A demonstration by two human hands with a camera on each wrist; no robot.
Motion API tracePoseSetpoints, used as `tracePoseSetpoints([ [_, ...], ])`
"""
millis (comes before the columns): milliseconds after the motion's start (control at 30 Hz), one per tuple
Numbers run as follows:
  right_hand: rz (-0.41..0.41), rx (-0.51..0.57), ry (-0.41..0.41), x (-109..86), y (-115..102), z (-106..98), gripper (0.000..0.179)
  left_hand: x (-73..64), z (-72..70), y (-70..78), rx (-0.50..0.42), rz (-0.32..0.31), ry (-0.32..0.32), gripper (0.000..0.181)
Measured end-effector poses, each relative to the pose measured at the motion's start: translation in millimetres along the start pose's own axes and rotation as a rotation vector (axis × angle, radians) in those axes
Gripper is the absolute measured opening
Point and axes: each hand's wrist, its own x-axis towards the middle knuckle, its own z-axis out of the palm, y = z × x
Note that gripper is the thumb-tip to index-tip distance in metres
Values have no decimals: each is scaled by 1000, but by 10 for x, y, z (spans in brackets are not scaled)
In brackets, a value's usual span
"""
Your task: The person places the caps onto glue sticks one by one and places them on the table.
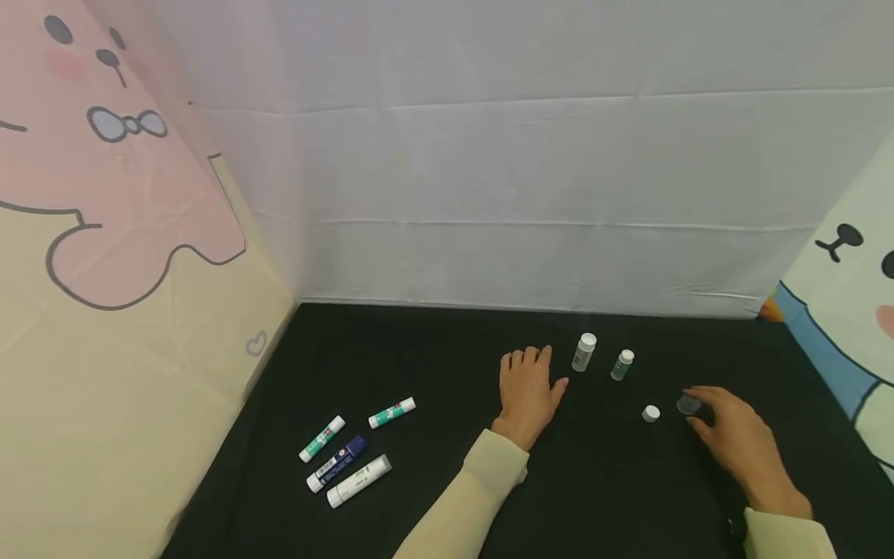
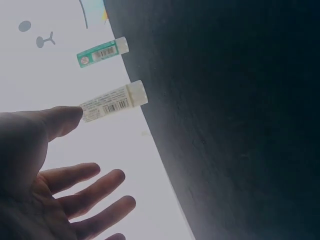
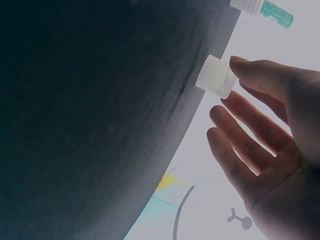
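Observation:
My right hand [image 1: 743, 439] pinches a translucent cap [image 1: 688, 404] between thumb and index finger; the right wrist view shows the cap [image 3: 215, 76] from the side at the fingertips. Its other fingers are spread apart. A small white cap [image 1: 651, 414] lies just left of it. My left hand [image 1: 528, 394] is over the black table with fingers spread, holding nothing. To the right of its thumb stands a white glue stick [image 1: 583, 352], upright. Beyond that, a smaller green-and-white glue stick [image 1: 621, 365] also stands upright.
On the left of the black table [image 1: 447, 349] lie two green-and-white glue sticks [image 1: 322, 439], a dark blue one [image 1: 337, 464] and a large white one [image 1: 359, 480]. A pale cloth [image 1: 489, 194] hangs behind, with cartoon-printed cloths at both sides.

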Motion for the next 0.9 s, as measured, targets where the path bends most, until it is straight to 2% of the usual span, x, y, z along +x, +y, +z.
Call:
tracePoseSetpoints([
  [233, 17, 0, -29, 5, -4, 19, 45, 107, 77, 28, -30, 7, 1, 56],
  [433, 2, 3, -14, 6, 11, 29, 44, 204, 122, 77, -54, 15, 4, 56],
  [733, 9, 2, -19, 19, -18, 19, 46, 298, 236, 147, -77, -1, -30, 56],
  [900, 20, 2, -23, 26, -24, 24, 44, 337, 233, 212, -81, 0, -44, 56],
])
